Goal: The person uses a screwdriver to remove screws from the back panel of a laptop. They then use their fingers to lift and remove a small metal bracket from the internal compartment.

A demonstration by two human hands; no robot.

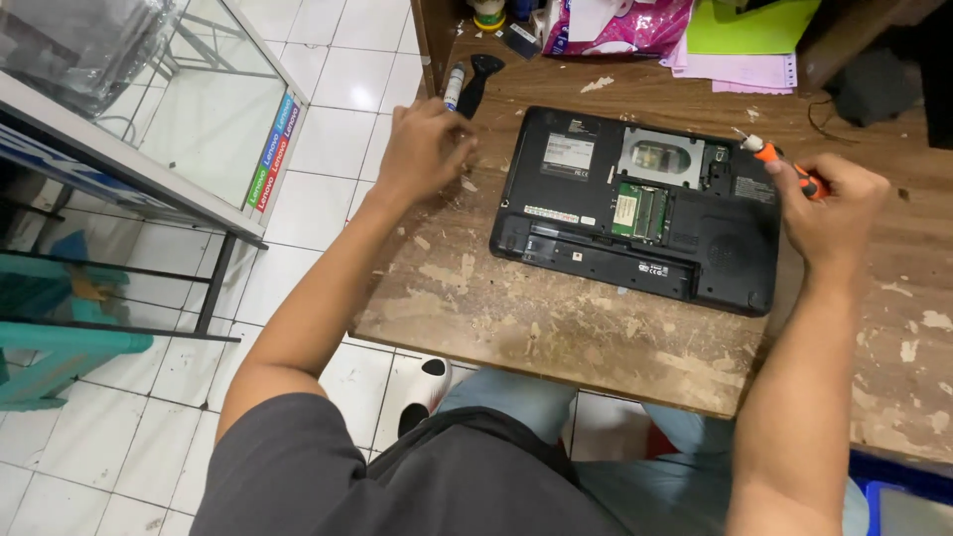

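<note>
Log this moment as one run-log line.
left hand: resting on table | right hand: holding orange screwdriver | laptop: upside down, covers off

I sit at a worn brown wooden table (pixel 556 328) with flaking patches, over a white tiled floor (pixel 328 89). To my left stands a metal-framed glass display cabinet (pixel 213 119), and below it what looks like a teal wooden bench (pixel 60 342).

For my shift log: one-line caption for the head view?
Right hand grips an orange screwdriver beside an upturned laptop; left hand rests on the table.
</note>
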